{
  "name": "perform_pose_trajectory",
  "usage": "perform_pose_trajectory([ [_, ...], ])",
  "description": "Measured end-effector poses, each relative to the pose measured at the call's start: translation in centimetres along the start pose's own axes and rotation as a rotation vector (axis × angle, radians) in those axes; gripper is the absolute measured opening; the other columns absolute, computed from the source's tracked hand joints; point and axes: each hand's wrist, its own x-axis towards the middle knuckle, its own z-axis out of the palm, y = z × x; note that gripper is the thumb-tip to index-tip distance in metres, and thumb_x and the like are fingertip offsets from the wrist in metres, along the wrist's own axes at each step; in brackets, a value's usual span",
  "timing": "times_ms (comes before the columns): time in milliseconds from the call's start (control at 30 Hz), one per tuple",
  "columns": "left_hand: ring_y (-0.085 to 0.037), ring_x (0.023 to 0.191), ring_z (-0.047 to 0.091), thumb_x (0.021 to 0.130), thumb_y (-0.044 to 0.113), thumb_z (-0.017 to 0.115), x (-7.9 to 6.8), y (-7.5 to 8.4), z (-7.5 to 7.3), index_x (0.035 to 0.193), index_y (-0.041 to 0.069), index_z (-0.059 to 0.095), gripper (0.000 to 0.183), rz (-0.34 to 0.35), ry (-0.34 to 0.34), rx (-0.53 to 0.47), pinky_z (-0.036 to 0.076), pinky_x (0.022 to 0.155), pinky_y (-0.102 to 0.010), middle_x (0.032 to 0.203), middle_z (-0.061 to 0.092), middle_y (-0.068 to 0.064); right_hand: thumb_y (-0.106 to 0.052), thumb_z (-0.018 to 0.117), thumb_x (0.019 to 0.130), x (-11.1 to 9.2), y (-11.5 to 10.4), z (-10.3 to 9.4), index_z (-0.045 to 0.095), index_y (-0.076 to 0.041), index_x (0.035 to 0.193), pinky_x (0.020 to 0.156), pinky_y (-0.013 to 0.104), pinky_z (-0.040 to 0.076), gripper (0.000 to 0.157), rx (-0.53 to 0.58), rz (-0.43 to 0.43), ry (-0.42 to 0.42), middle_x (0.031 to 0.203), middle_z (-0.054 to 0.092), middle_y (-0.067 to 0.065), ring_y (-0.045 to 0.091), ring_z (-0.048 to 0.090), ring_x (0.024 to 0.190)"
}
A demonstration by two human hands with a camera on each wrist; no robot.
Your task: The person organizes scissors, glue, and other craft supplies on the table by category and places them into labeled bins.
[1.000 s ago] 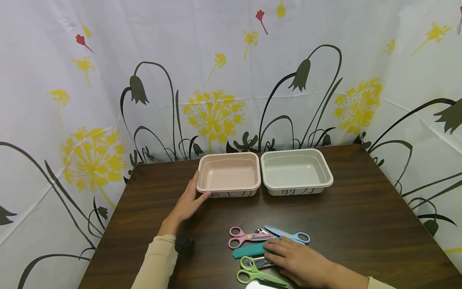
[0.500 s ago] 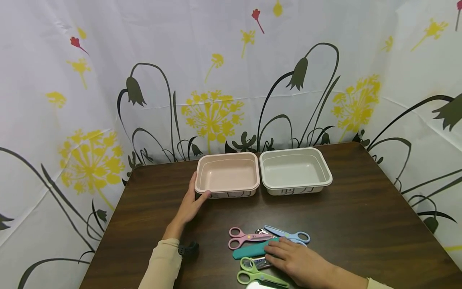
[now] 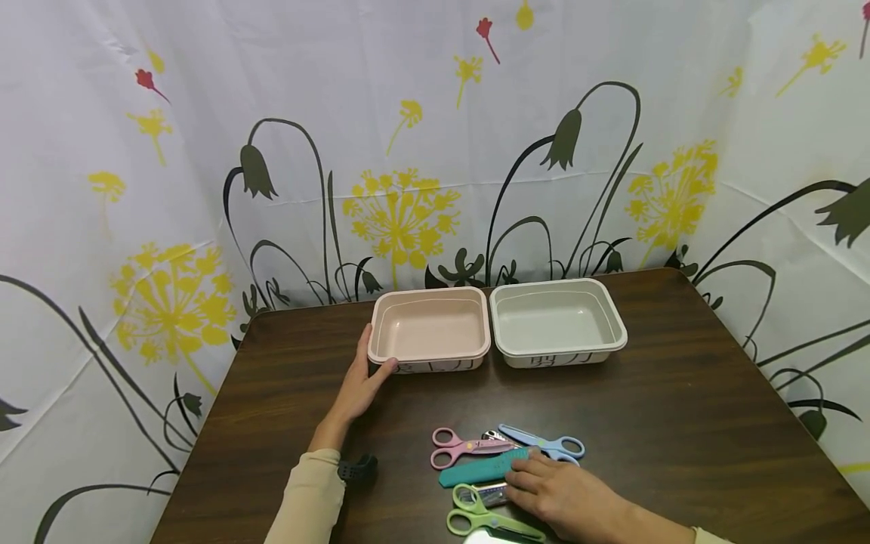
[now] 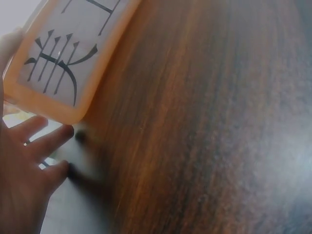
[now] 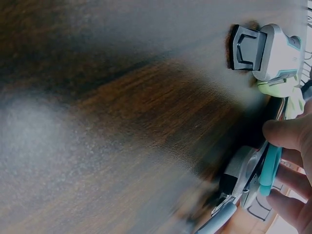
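Brown wood-grain bench [image 3: 666, 423] fronting white floral fabric curtain [image 3: 435, 98]; left fingers [image 3: 362, 353] resting spread against pink rectangular tub [image 3: 435, 358]; right fingers [image 3: 523, 478] pinching flat teal case [image 3: 476, 471].

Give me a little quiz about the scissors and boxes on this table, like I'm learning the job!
1. True or false: in the head view, the green scissors lie lower in the picture than the pink scissors.

2. Fill in the blank: the left hand is touching the ____ box.

3. Count: how many pairs of scissors show in the head view?

Key
1. True.
2. Pink; it is the pink box, with the thumb at its front corner.
3. Three: the pink scissors, the green scissors and the blue scissors.
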Motion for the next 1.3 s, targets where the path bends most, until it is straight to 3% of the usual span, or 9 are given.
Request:
perform_pose_trajectory([
  [300, -0.035, 0.141, 0.030, 0.095, 0.034, 0.065, 0.0, 0.0, 0.0, 0.159, 0.019, 0.011, 0.085, 0.002, 0.006, -0.018, 0.022, 0.110, -0.059, 0.159, 0.026, -0.015, -0.012, 0.052, 0.082, 0.3, 0.0, -0.8, 0.071, -0.015, 0.102, 0.088, 0.038, 0.052, 0.028, -0.019, 0.014, 0.009, 0.103, 0.065, -0.002, 0.019, 0.062, 0.099],
  [500, -0.034, 0.140, 0.032, 0.095, 0.034, 0.065, 0.2, -0.1, 0.2, 0.159, 0.021, 0.011, 0.085, 0.013, 0.012, -0.032, 0.024, 0.110, -0.058, 0.159, 0.026, -0.014, -0.011, 0.038, 0.097, 0.2, 0.5, -1.7, 0.071, -0.015, 0.098, 0.086, 0.033, 0.051, 0.032, -0.027, 0.066, 0.036, 0.098, 0.064, -0.003, 0.017, 0.061, 0.096],
  [567, -0.034, 0.140, 0.033, 0.095, 0.034, 0.065, 0.3, -0.2, 0.2, 0.159, 0.021, 0.011, 0.085, 0.012, 0.017, -0.037, 0.024, 0.110, -0.057, 0.159, 0.027, -0.013, -0.015, 0.049, 0.094, 0.0, 0.7, -1.9, 0.071, -0.016, 0.099, 0.083, 0.033, 0.052, 0.023, -0.029, 0.091, 0.032, 0.098, 0.064, -0.003, 0.016, 0.061, 0.095],
  [633, -0.035, 0.140, 0.032, 0.095, 0.033, 0.065, 0.3, -0.2, 0.2, 0.159, 0.019, 0.011, 0.085, 0.013, 0.015, -0.031, 0.024, 0.110, -0.057, 0.158, 0.026, -0.014, -0.016, 0.064, 0.084, -0.1, 1.0, -2.1, 0.071, -0.016, 0.099, 0.079, 0.032, 0.053, 0.017, -0.025, 0.113, 0.035, 0.098, 0.064, -0.003, 0.016, 0.061, 0.094],
  [733, -0.036, 0.141, 0.032, 0.095, 0.032, 0.065, 0.1, 0.0, 0.1, 0.159, 0.018, 0.010, 0.084, 0.005, 0.009, -0.027, 0.023, 0.110, -0.058, 0.158, 0.026, -0.016, -0.013, 0.078, 0.070, -0.1, 1.7, -2.5, 0.073, -0.015, 0.101, 0.076, 0.032, 0.054, 0.031, -0.007, 0.141, 0.042, 0.098, 0.065, -0.002, 0.016, 0.062, 0.092],
  [1067, -0.043, 0.140, 0.030, 0.096, 0.021, 0.064, -0.8, 4.2, -0.9, 0.157, 0.006, 0.010, 0.083, -0.008, -0.032, -0.052, 0.023, 0.110, -0.060, 0.156, 0.024, -0.027, -0.009, 0.075, 0.073, -0.4, 6.2, -4.0, 0.074, -0.013, 0.100, 0.064, 0.029, 0.054, 0.027, 0.034, 0.304, 0.087, 0.100, 0.066, -0.002, 0.013, 0.063, 0.092],
  [1300, -0.043, 0.140, 0.030, 0.096, 0.022, 0.064, -1.1, 4.4, -0.9, 0.157, 0.006, 0.011, 0.082, -0.017, -0.030, -0.051, 0.023, 0.110, -0.059, 0.156, 0.025, -0.026, -0.013, 0.082, 0.071, -0.4, 9.5, -4.8, 0.074, -0.016, 0.099, 0.058, 0.032, 0.053, 0.030, -0.013, 0.412, 0.079, 0.101, 0.066, -0.005, 0.013, 0.064, 0.092],
])
